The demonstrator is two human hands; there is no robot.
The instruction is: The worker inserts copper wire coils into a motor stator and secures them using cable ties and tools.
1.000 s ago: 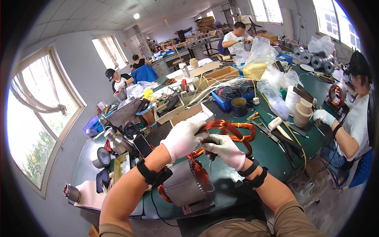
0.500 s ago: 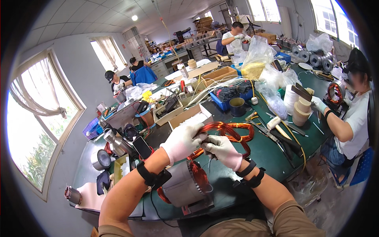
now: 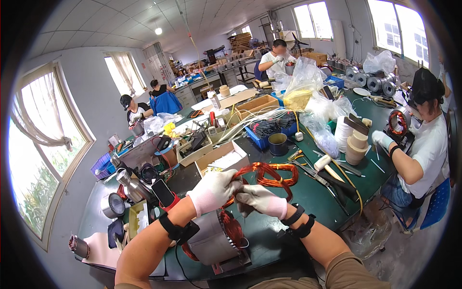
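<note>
Cylinder [image 3: 207, 241], grey metal with copper windings, lies nearest me on the green desk [image 3: 320, 204]. Just beyond, I have the left hand [image 3: 215, 191] closed on a copper coil [image 3: 260, 166], the right hand [image 3: 262, 199] pinched narrow on it alongside. Past them, a second coil [image 3: 276, 183] rests near a mallet [image 3: 322, 163]. Farther off, any print on the white bottle [image 3: 214, 100] is too small for me to read.

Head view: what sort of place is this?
Probably a workshop where electric motors are wound or repaired. Signs of it: a grey metal cylindrical stator with reddish copper windings, bundled loops of orange copper wire, and a white-headed mallet on the green-topped workbench.
</note>
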